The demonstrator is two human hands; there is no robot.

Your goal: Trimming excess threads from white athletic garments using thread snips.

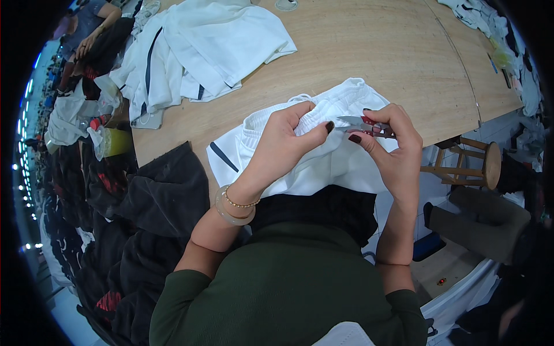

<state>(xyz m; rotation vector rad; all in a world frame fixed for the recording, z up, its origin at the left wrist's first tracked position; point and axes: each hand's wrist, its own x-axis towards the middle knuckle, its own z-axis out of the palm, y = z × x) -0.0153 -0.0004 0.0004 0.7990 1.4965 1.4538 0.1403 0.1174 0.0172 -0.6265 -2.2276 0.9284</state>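
Note:
A pair of white shorts with a gathered elastic waistband and a dark side stripe lies at the table's near edge and hangs toward my lap. My left hand, with bracelets at the wrist, pinches the waistband between thumb and fingers. Small thread snips with red handles are in my right hand. Their blades are parted and point left, just right of my left thumb, over the white cloth. Whether a thread lies between the blades is too small to tell.
White garments with dark stripes lie across the wooden table. Dark garments are heaped at my left, near a bagged yellow drink. A wooden stool stands at right. Another person's hand shows far left.

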